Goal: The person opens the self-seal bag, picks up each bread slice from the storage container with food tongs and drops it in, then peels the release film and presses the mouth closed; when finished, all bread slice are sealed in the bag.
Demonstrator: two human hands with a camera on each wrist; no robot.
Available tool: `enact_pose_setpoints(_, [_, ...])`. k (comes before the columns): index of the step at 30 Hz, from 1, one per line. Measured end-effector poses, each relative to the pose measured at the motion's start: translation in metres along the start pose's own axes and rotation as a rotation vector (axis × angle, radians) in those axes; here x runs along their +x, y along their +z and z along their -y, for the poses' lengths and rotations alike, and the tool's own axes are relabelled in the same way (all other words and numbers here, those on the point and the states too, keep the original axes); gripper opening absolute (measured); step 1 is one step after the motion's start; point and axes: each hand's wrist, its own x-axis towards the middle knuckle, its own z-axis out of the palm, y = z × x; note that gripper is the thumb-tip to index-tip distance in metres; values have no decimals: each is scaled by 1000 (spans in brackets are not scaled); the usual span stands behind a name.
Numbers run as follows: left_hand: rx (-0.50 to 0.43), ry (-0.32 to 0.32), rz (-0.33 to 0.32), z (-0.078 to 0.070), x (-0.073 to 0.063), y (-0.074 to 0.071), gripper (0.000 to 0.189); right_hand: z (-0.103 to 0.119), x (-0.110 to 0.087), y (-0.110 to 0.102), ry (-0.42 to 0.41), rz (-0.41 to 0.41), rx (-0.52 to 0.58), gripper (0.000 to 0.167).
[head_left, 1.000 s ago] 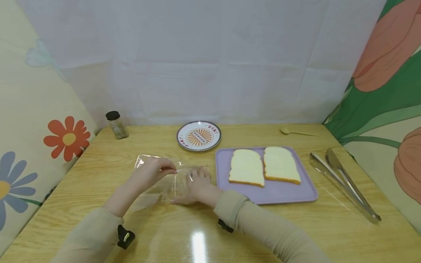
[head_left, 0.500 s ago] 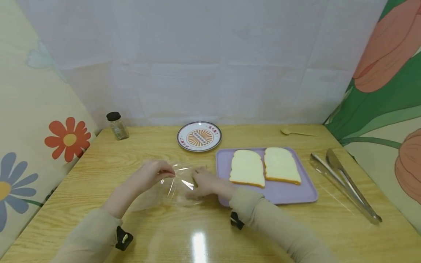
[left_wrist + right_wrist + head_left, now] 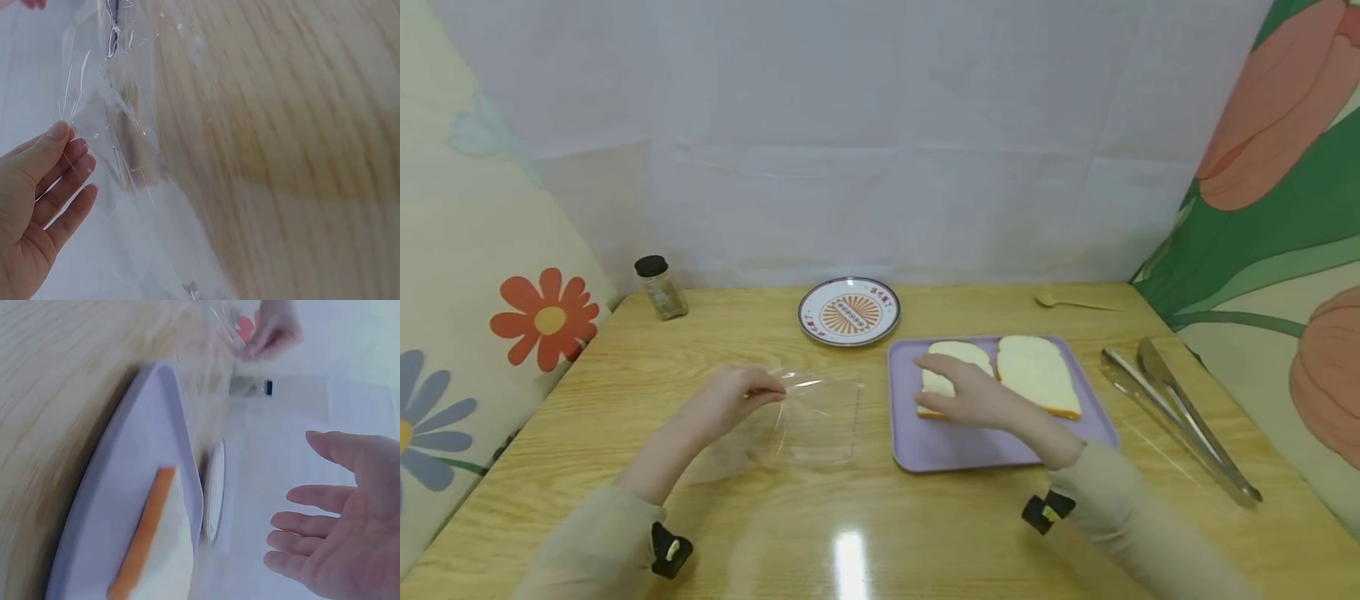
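My left hand (image 3: 730, 404) pinches a clear plastic bag (image 3: 823, 421) between thumb and fingertips, lifting part of its film off the wooden table. In the left wrist view creases run out from the pinch in the plastic (image 3: 125, 131). Over the purple tray (image 3: 940, 458), my right hand (image 3: 973, 396) hovers with fingers spread and holds nothing. Below it lies the left bread slice (image 3: 958, 350), partly covered by the hand in the head view. A second bread slice (image 3: 1037, 375) rests beside it on the tray. The right wrist view shows an orange-brown crust (image 3: 147, 531) along one slice.
Behind the bag stands a patterned round plate (image 3: 850, 312). A black-lidded glass jar (image 3: 662, 290) is at the back left. Metal tongs (image 3: 1187, 425) lie right of the tray, and a small yellow spoon (image 3: 1075, 302) lies at the back right. A white cloth hangs behind the table.
My right hand has let go of the plastic bag and moved right, over the tray and the left bread slice. My left hand keeps its pinch on the bag.
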Motion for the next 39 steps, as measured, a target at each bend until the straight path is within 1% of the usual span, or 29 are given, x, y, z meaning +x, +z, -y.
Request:
enact_pose_setpoints(2, [17, -15, 0, 1, -1, -1, 6, -11, -15, -10, 16, -39, 11, 54])
enact_pose_setpoints(6, [35, -41, 8, 1, -2, -5, 5, -35, -42, -27, 29, -125, -9, 51])
enact_pose_setpoints(8, [47, -52, 6, 1, -1, -8, 5, -46, -56, -36, 51, -153, -4, 51])
enact_pose_setpoints(14, [66, -74, -4, 1, 2, -12, 5, -78, -98, -67, 224, -172, -4, 57])
enact_pose_setpoints(18, [66, -78, -7, 2, 4, -11, 5, -105, -121, -79, 304, -239, -17, 57])
enact_pose_setpoints(21, [72, -79, -18, 2, 4, -10, 4, -128, -135, -82, 354, -307, -39, 55])
enact_pose_setpoints(22, [75, -81, -21, 2, 4, -10, 4, -135, -140, -82, 372, -316, -38, 55])
enact_pose_setpoints(25, [77, -91, -24, 1, 4, -9, 3, -152, -154, -84, 440, -312, -66, 58])
enact_pose_setpoints(27, [71, -108, -22, 0, 4, -10, 3, -160, -163, -85, 509, -280, -87, 65])
enact_pose_setpoints(29, [62, -122, -19, -1, 5, -10, 4, -166, -170, -86, 564, -258, -147, 72])
enact_pose_setpoints(31, [60, -130, -21, -1, 6, -10, 4, -169, -175, -88, 614, -278, -218, 78])
enact_pose_setpoints(34, [62, -129, -25, -1, 7, -10, 4, -171, -180, -91, 665, -333, -344, 80])
enact_pose_setpoints(35, [64, -127, -27, -1, 8, -10, 3, -171, -181, -93, 692, -341, -359, 80])
enact_pose_setpoints(37, [67, -124, -31, 0, 8, -9, 3, -172, -184, -98, 745, -307, -359, 83])
enact_pose_setpoints(39, [68, -122, -36, 1, 7, -9, 3, -174, -187, -104, 788, -234, -347, 86])
